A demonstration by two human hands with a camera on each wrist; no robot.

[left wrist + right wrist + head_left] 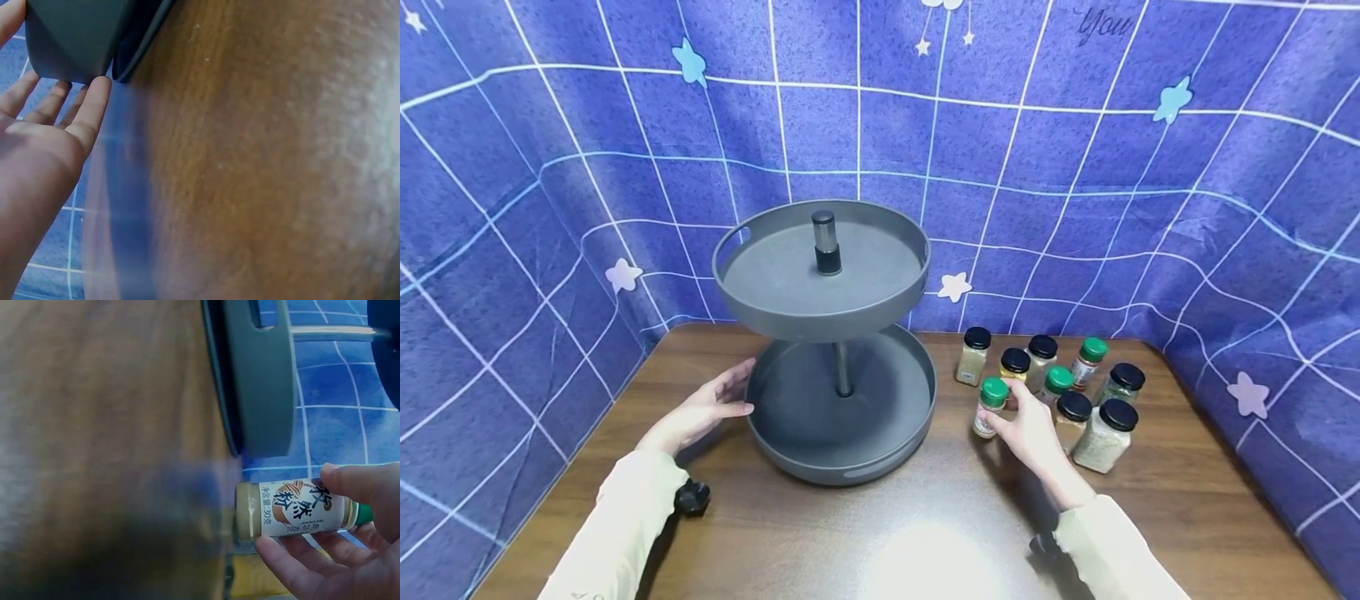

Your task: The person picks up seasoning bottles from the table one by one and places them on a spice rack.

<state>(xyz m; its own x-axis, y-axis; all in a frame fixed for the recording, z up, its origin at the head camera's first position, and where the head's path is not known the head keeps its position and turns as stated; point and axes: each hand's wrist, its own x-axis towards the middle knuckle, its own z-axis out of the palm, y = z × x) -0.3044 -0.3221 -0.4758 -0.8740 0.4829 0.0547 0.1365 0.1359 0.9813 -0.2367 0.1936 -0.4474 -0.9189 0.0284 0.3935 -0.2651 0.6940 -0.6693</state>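
Hands well apart, on opposite sides of a dark grey two-tier stand [850,477]. Holding a small green-capped jar [987,419] in the right hand [1028,425], thumb against one side and fingers curled along the other; roughly upright, cap uppermost, just right of the lower tray [797,433]. Cannot tell whether lifted or touching the table [790,542] at its base. Labelled in white, with brown and dark characters and "30克". Reaching with the left hand [696,412] to the far left of the lower tray, fingers wide and nearly straight, tips at the outer wall. Close to the right hand, six black-capped jars [1105,442] and two other green-capped jars [1090,358], mostly bunched together. Above the lower tray, on a central post [842,367], an upper tray [820,315]. Behind everything, a blue cloth [880,133] with white grid lines and pale stars.
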